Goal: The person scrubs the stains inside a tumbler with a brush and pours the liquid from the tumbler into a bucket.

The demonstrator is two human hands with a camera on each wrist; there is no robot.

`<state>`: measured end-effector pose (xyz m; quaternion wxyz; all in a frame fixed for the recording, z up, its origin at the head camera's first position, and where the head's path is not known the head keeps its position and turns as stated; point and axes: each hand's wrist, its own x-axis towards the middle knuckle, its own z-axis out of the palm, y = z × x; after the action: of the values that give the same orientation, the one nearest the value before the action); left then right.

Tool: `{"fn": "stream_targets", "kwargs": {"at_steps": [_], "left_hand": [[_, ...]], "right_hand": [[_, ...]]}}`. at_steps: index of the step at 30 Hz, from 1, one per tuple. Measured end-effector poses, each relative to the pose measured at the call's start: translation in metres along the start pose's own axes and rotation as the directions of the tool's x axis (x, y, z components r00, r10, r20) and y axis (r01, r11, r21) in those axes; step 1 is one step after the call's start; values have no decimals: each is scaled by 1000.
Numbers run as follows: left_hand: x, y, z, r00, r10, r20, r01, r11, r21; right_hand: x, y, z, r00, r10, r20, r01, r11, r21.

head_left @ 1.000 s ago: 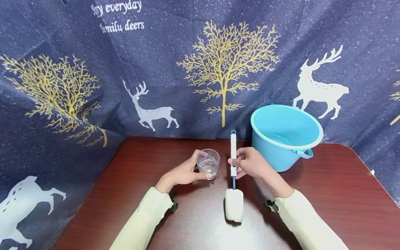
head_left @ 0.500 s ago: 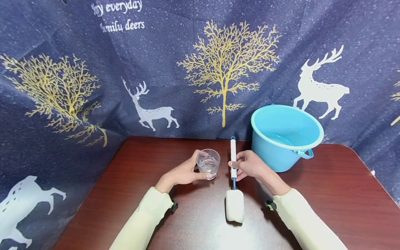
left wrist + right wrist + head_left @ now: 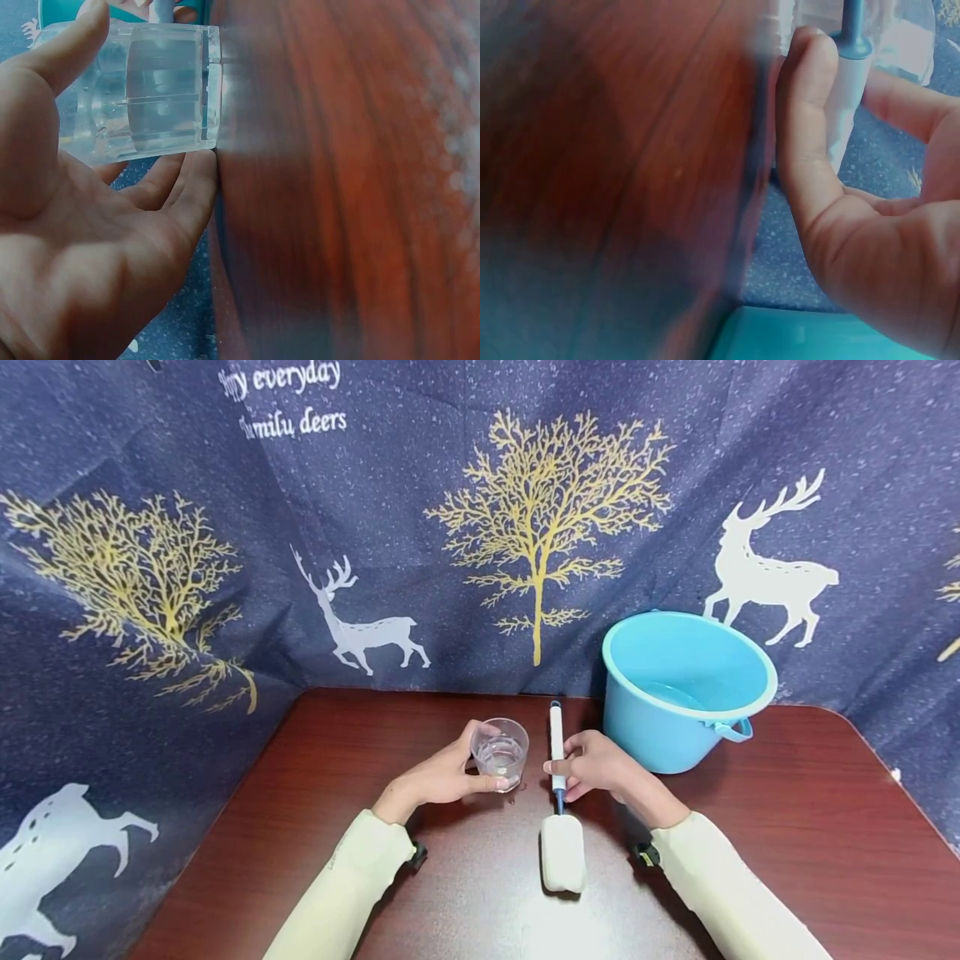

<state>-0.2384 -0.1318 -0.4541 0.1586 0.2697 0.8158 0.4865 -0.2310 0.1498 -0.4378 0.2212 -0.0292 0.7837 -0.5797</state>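
My left hand (image 3: 444,775) grips a clear glass (image 3: 507,762) with some water in it. Thumb and fingers lie on opposite sides of the glass. In the left wrist view the glass (image 3: 169,94) stands on the tabletop, its base against the wood. To its right, my right hand (image 3: 602,770) pinches the white handle of a sponge cup brush (image 3: 562,853). The white sponge head points towards me, low over or on the table; I cannot tell which. The right wrist view shows my thumb on the brush handle (image 3: 847,94), near its blue shaft.
A light-blue bucket (image 3: 637,735) with water at its bottom stands at the back right, just beyond my right hand. Small drops wet the brown table (image 3: 315,827) near the glass. A dark-blue cloth (image 3: 420,460) with deer and trees hangs behind.
My right hand has come slightly nearer to me, and the far end of the brush handle has dropped lower. The sponge head has barely shifted. My left hand and the glass have stayed put.
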Motion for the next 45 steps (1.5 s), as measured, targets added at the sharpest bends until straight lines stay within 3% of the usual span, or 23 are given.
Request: {"fn": "stream_targets", "kwargs": {"at_steps": [19, 32, 45], "left_hand": [[-1, 2, 0, 1000, -16, 1, 16, 1000, 24], [0, 2, -2, 1000, -18, 7, 18, 1000, 11], [0, 0, -2, 1000, -11, 6, 11, 998, 57]], "right_hand": [[1, 3, 4, 995, -46, -93, 36, 993, -111], [-1, 1, 7, 995, -45, -93, 33, 991, -130], [-4, -1, 8, 996, -3, -95, -9, 992, -126]]}}
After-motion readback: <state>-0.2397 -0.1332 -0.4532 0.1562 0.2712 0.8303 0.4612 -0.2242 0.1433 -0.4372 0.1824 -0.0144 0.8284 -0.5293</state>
